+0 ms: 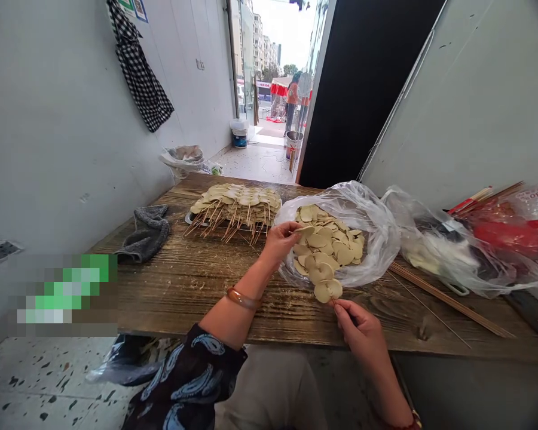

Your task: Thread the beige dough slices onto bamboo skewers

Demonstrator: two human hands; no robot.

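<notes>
My left hand (280,243) pinches a thin, pale round slice (305,230), which looks like potato, over the near left side of an open clear plastic bag (379,230). Many loose slices (336,242) lie in the bag. In front of the bag, my right hand (361,328) is closed on the lower end of a skewer, with several slices (328,291) threaded along it. Most of that stick is hidden by the slices. To the left, a metal tray (189,218) bears a stack of filled skewers (235,206), their bare stick ends pointing toward me.
On the wooden table (183,298), a dark grey cloth (146,233) lies at left. Bare skewers (457,301) lie at right, beside plastic bags (466,257) with mixed contents. Buckets (240,134) and a person (292,98) are toward the open doorway.
</notes>
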